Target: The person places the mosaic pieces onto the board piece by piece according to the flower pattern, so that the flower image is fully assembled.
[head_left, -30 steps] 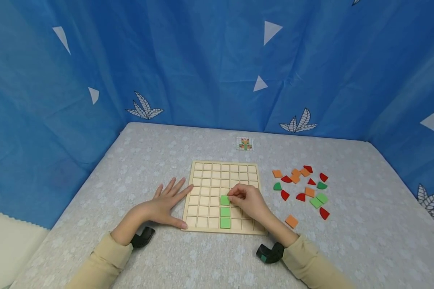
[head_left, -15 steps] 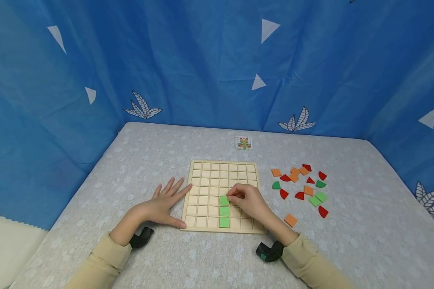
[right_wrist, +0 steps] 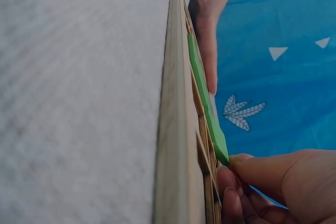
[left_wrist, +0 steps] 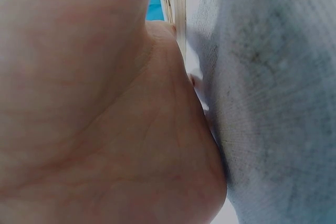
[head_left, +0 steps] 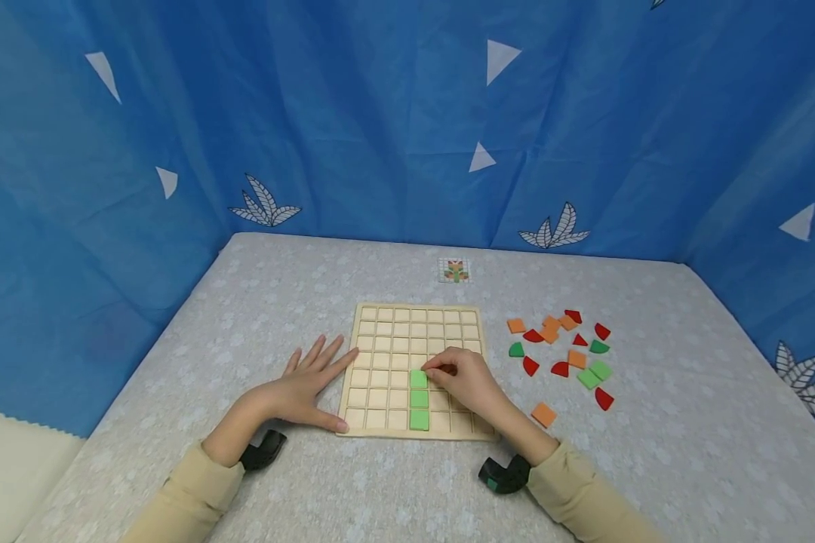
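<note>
While the left hand lies spread at 9 o'clock of the grid board, thumb and one fingertip on its rim, the right hand comes in from 4 o'clock, thumb and forefinger pinching the corner of the top green square at about its 1 o'clock. I count two hands, one board of seven columns by seven rows, and three light-green squares on it, lined up in the fourth column from the centre down to 6 o'clock; the pinched one is the farthest from me.

Out toward 3 o'clock, on the surface, I count two loose green squares touching each other, seven red pieces, two dark-green quarter-rounds and at least six orange squares; a few overlap, so I can't settle that last number. One orange square sits apart, between 3 and 4 o'clock. Between 12 and 1 o'clock I have one printed card bearing a coloured figure on a grid.

Against the frame from a second ago, my head view has drifted so that everything shows slightly nearer 9 o'clock. My counts match: three squares on the board, the same scatter beside it, and both hands at the same spots.
</note>
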Tool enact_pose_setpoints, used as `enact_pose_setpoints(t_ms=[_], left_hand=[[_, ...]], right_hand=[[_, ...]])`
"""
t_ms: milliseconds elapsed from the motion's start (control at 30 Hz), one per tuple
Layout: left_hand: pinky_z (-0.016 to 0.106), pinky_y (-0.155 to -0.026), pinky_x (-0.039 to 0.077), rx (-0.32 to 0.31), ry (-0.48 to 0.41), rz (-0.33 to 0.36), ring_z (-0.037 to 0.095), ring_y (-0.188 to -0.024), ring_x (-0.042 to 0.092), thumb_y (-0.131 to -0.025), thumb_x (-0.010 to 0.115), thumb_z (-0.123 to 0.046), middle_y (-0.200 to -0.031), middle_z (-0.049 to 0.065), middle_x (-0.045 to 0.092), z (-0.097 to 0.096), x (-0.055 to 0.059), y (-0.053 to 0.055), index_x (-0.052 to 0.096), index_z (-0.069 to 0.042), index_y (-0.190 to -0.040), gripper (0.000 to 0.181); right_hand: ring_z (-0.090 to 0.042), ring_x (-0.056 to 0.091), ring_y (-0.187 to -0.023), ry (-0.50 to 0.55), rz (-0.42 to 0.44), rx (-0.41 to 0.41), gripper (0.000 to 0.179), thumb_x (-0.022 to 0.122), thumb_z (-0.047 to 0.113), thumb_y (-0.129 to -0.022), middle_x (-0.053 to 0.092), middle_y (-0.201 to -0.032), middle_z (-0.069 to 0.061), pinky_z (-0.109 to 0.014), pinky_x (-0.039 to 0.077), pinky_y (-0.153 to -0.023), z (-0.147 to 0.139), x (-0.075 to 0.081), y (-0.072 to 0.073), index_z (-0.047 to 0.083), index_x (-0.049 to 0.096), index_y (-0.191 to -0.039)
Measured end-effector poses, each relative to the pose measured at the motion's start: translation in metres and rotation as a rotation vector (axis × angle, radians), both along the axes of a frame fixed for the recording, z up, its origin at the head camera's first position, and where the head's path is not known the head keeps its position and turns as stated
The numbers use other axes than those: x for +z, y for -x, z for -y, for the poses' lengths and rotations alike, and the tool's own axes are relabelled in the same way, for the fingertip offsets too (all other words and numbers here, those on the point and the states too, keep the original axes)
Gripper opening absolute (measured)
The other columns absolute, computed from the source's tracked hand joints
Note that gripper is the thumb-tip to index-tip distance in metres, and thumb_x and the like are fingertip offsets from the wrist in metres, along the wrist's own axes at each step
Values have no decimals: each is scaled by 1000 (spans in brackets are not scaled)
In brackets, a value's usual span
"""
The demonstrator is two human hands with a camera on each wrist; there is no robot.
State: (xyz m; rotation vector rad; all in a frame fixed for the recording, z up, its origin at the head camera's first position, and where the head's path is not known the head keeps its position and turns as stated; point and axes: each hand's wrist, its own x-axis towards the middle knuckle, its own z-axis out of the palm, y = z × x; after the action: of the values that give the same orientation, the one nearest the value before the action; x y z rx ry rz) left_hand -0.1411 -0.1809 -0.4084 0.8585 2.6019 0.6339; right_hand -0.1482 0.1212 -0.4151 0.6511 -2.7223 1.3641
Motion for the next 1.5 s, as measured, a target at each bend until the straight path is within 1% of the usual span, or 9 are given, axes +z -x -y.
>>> enact_pose_setpoints(t_ms=[167, 433, 767, 933, 1033, 1233, 1333, 1433, 1500], left_hand=[[64, -100, -8, 6, 3, 0, 41, -136, -12, -71, 70, -63, -153, 21, -2, 2, -2, -3, 15, -9, -151, 111], [64, -100, -8, 1, -14, 6, 42, -136, -12, -72, 71, -60, -153, 22, -3, 1, -3, -5, 14, -8, -151, 110], [64, -99, -8, 7, -16, 20, 41, -136, -12, -71, 70, -62, -153, 20, -3, 3, -8, -8, 14, -9, -151, 111], [65, -99, -8, 4, -32, 22, 42, -136, -12, -72, 71, -61, -153, 21, -2, 3, -8, -8, 15, -8, -151, 110], [65, -99, -9, 1, -32, 25, 42, -136, -13, -72, 71, -60, -153, 21, -3, 3, -7, -7, 14, -8, -151, 110], [63, -100, -10, 9, -16, 21, 40, -136, -14, -72, 69, -62, -153, 19, -5, 3, -3, -5, 12, -10, -152, 111], [63, -100, -9, 9, -12, 13, 40, -136, -14, -71, 70, -62, -153, 20, -4, 2, -2, -4, 13, -10, -151, 111], [63, -100, -9, 4, -11, 9, 40, -136, -13, -72, 70, -62, -153, 20, -4, 1, 0, -3, 14, -9, -151, 111], [64, -100, -9, -1, -8, 4, 41, -136, -13, -72, 70, -62, -153, 20, -4, 1, 1, -2, 13, -9, -151, 110]], right_hand=[[-9, 56, -68, -17, 1, 14, 5, 71, 6, -84, 63, -81, 5, -25, 47, -60, 1, 1, -1, 7, 74, -87], [-8, 55, -68, -41, -4, 1, 6, 70, 6, -84, 63, -81, 5, -25, 47, -60, 1, -1, -1, 8, 75, -87], [-11, 59, -74, -19, 22, 28, 8, 68, 5, -86, 65, -85, 2, -25, 49, -64, 0, -4, -5, 6, 74, -91], [-12, 61, -77, -2, 30, 49, 11, 66, 5, -88, 66, -90, 0, -26, 50, -66, -9, 1, -3, 6, 74, -95], [-13, 61, -79, 6, 46, 48, 12, 65, 7, -89, 66, -92, -1, -27, 50, -67, -17, 8, -3, 4, 73, -97], [-15, 62, -80, 27, 82, -24, 12, 65, 9, -89, 66, -92, -2, -28, 51, -67, -51, 20, -9, 4, 72, -98], [-16, 63, -81, 32, 100, -58, 13, 65, 9, -89, 66, -94, -4, -28, 51, -67, -74, 21, -15, 3, 71, -99], [-17, 62, -82, 11, 111, -104, 14, 65, 8, -89, 66, -96, -5, -27, 51, -67, -95, 21, -22, 4, 71, -100], [-17, 61, -79, -10, 124, -141, 14, 65, 9, -89, 66, -97, -4, -26, 51, -64, -107, 21, -26, 5, 71, -101]])
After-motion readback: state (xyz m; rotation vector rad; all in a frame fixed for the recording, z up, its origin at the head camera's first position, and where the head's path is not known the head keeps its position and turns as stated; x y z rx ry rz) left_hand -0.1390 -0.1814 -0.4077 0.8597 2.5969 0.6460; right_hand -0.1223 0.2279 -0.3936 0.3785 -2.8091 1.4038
